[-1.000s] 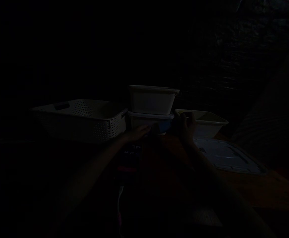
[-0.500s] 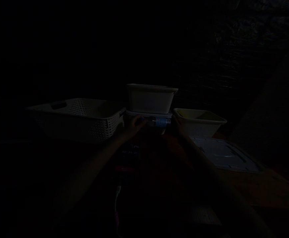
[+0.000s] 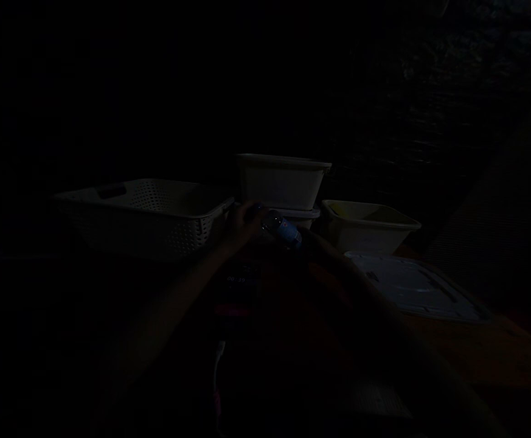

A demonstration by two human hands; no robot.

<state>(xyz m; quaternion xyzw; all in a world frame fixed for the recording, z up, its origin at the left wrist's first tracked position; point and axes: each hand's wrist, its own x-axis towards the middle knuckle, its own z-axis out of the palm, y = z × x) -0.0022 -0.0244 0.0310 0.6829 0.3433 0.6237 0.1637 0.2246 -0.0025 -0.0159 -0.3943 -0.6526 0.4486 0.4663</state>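
The scene is very dark. A clear plastic bottle (image 3: 284, 230) with a blue label is held in the air between my two hands, tilted with its lower end down to the right. My left hand (image 3: 246, 220) is closed around the neck end, at the upper left. At the lower end of the bottle is my right hand (image 3: 314, 241), its fingers mostly lost in shadow but apparently closed on the bottle's base. Behind the bottle stand two stacked pale tubs, the upper tub (image 3: 283, 185) resting on the lower one (image 3: 308, 215).
A pale perforated basket (image 3: 156, 213) stands on the left. To the right is another pale tub (image 3: 370, 231) with something yellowish inside, and a flat lid (image 3: 415, 286) lies before it. A phone (image 3: 238, 295) with lit digits and a white cable (image 3: 217, 365) lie on the table.
The bottle has turned from level to tilted, its label end now lower. My left hand has risen slightly, and my right hand has moved down and to the left with the base.
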